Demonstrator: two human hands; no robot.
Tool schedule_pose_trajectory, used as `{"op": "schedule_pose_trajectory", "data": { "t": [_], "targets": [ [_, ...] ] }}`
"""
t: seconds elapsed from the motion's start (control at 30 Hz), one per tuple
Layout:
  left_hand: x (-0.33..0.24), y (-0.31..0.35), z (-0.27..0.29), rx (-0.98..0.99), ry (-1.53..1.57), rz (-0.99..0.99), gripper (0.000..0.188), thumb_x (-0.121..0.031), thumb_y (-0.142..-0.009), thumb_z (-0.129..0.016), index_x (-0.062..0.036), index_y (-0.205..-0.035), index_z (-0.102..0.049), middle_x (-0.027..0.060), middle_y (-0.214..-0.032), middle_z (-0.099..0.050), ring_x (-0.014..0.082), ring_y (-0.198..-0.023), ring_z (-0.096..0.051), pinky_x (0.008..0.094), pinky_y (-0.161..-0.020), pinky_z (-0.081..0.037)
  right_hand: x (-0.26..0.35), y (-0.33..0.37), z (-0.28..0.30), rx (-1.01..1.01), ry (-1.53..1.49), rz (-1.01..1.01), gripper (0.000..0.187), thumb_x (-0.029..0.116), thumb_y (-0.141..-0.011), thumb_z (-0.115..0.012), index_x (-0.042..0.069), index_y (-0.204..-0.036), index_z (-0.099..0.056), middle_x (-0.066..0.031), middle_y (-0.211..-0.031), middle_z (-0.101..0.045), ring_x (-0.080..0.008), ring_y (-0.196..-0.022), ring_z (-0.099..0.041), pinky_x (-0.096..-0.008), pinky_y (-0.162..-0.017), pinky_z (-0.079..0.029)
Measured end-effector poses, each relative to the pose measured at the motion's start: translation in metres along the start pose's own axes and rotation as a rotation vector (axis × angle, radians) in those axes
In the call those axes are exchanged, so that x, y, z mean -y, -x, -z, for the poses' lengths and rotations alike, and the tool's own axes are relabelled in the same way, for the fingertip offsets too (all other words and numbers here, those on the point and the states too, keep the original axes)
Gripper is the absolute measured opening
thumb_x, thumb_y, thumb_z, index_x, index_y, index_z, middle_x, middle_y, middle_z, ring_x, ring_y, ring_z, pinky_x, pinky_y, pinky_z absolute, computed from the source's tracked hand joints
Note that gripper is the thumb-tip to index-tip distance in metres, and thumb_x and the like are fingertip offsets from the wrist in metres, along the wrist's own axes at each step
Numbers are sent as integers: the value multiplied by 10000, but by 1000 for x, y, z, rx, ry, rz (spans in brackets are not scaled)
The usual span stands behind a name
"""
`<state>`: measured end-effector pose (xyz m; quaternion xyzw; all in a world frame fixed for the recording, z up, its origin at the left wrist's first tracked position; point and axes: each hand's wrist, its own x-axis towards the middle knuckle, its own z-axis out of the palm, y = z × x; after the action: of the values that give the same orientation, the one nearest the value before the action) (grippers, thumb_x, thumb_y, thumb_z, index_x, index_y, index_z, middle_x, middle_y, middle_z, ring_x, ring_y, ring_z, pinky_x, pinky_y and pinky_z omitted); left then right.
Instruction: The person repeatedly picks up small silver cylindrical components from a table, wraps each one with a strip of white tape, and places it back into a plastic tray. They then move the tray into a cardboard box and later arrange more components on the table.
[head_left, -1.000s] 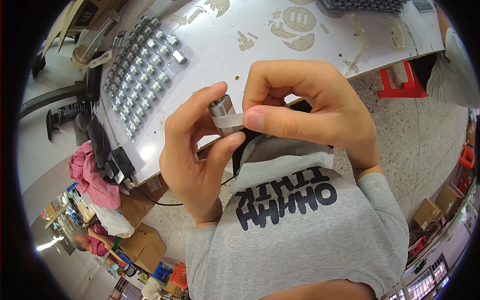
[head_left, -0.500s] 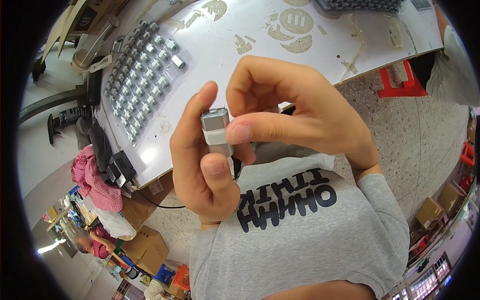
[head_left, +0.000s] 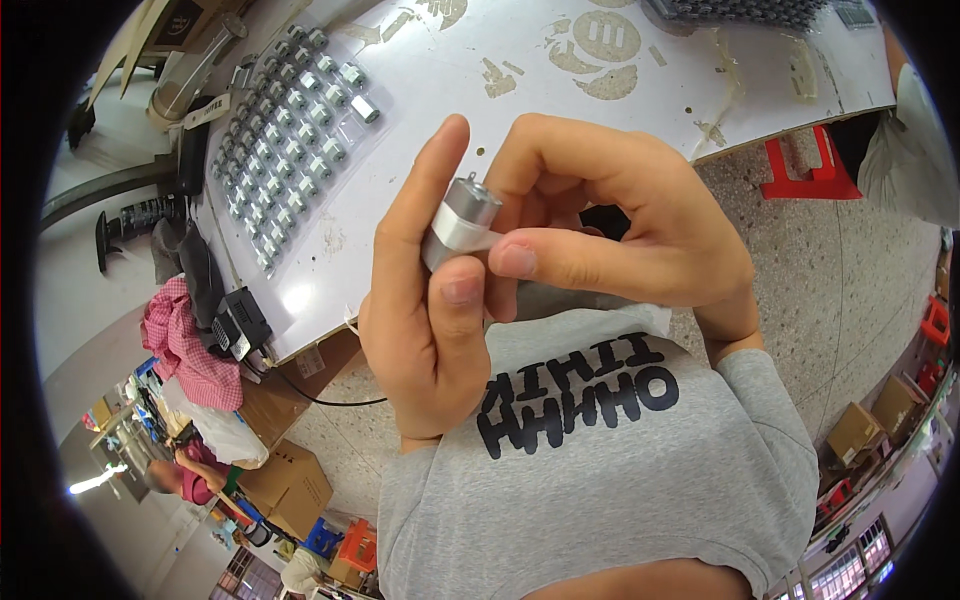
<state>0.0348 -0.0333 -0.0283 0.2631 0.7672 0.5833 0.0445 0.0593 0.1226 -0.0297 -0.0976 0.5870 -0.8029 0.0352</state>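
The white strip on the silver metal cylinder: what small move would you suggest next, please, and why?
I'd probably smooth the white strip round the silver metal cylinder: the left hand holds the cylinder while the strip extends toward the right hand.

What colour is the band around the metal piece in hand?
The band is white, shown best in the head view.
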Motion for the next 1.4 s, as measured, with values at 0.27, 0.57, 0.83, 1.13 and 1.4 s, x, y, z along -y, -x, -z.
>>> {"op": "schedule_pose_trajectory", "data": {
  "t": [0.27,0.57,0.83,1.13,1.4],
  "targets": [
    [-3,-2,-5,2,6,6,488,-347,-921,-351,47,-1200,-422,52,-839,-551,56,-623,-461,171,-543,-382,-4,-2,-3,-97,96,129,65,45,-789,-568,-3,-801,-528,-44,-709,-579,-84,-622,-567,-189,-564,-425],
    [3,0,-11,-59,98,-17,438,-278,-931,-324,56,-1212,-357,78,-834,-542,63,-639,-455,171,-547,-357,-5,-5,-4,-97,184,147,27,11,-767,-540,3,-755,-517,-29,-645,-564,-83,-595,-566,-179,-533,-411],
    [-3,2,-12,8,194,1,408,-253,-927,-332,40,-1198,-246,111,-856,-512,81,-630,-443,200,-558,-368,0,-4,-3,-105,150,66,50,12,-741,-543,12,-714,-501,-20,-632,-548,-52,-553,-531,-166,-472,-369],
    [1,-7,-8,-63,87,18,286,-67,-852,-485,14,-1107,-386,86,-934,-517,123,-801,-521,239,-721,-428,-1,-2,2,-139,263,58,49,20,-736,-564,19,-712,-522,23,-598,-494,-14,-535,-425,-170,-439,-295],
    [7,-28,19,227,228,216,281,62,-663,-517,13,-938,-487,43,-850,-542,84,-757,-553,213,-685,-458,-15,-5,6,-69,853,448,128,75,-649,-596,53,-753,-525,-29,-553,-481,-179,-455,-498,-298,-430,-392]
  ]
}}
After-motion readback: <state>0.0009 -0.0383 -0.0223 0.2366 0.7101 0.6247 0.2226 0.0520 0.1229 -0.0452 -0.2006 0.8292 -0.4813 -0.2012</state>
